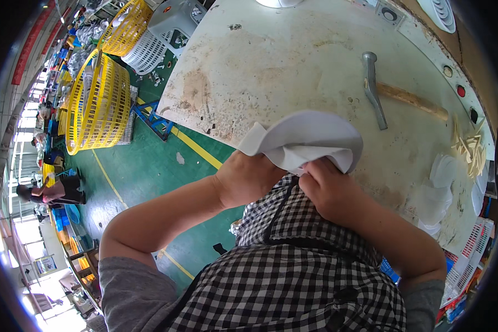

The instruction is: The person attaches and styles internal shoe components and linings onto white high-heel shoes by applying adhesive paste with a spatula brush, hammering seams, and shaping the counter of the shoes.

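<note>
Just above the table's near edge, both my hands grip a soft white curved piece (315,135), which looks like a shoe upper. Its smooth outer side bulges away from me, and its folded inner side faces up near my fingers. My left hand (250,176) is closed on the left end, with its fingertips hidden beneath the piece. On the near right rim, my right hand (331,189) pinches the edge between thumb and bent fingers. A hammer (408,99) with a curved metal head and a wooden handle lies farther right on the worn white table (282,66).
Pale thin sheets (441,193) and a pile of thin yellowish sticks (470,148) lie at the table's right. Yellow baskets (102,105) and a grey stool (174,22) stand left on the green floor (149,166). Another person (55,191) is far left.
</note>
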The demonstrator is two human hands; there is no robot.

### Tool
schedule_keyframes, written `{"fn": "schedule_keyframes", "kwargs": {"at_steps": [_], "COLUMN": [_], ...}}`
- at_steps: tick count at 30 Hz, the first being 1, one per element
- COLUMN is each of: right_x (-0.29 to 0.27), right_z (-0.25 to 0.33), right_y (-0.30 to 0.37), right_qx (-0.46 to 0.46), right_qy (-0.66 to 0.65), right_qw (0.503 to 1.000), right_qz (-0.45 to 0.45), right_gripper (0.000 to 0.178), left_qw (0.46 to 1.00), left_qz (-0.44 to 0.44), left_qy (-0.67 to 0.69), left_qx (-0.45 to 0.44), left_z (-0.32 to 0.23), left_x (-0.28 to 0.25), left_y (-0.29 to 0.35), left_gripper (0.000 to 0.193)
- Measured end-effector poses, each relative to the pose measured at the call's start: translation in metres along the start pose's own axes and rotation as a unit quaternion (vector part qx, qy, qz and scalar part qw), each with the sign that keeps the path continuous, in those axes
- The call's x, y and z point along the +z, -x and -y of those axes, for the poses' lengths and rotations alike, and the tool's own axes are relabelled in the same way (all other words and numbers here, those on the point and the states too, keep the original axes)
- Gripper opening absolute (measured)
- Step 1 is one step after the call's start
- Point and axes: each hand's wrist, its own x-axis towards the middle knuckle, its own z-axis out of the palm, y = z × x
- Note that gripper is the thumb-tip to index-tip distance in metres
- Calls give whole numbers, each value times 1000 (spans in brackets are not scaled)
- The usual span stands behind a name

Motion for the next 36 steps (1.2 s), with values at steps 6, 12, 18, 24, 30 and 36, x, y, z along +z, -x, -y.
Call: {"fn": "schedule_keyframes", "kwargs": {"at_steps": [6, 12, 18, 24, 30, 36], "right_x": [-10, -30, -24, -26, -29, -27], "right_z": [8, -4, -10, -18, -24, -22], "right_y": [-13, -20, 1, 1, 9, 8], "right_qx": [175, 84, 75, 86, 31, 13], "right_qy": [-297, 167, 188, 148, 157, 147], "right_qw": [929, 982, 979, 984, 987, 989], "right_qz": [-138, -22, 20, 48, 11, 10], "right_gripper": [21, 29, 39, 49, 48, 43], "left_qw": [983, 892, 887, 972, 976, 964], "left_qz": [-58, 125, 149, -57, 6, -2], "left_qy": [-154, -349, -372, -213, -180, -212], "left_qx": [77, 260, 228, 85, 120, 160], "left_z": [-8, 1, -15, -22, -13, -10], "left_x": [-1, -51, -19, 6, 1, -1], "left_y": [-4, -28, -2, -14, -19, -22], "left_gripper": [23, 28, 39, 42, 46, 45]}}
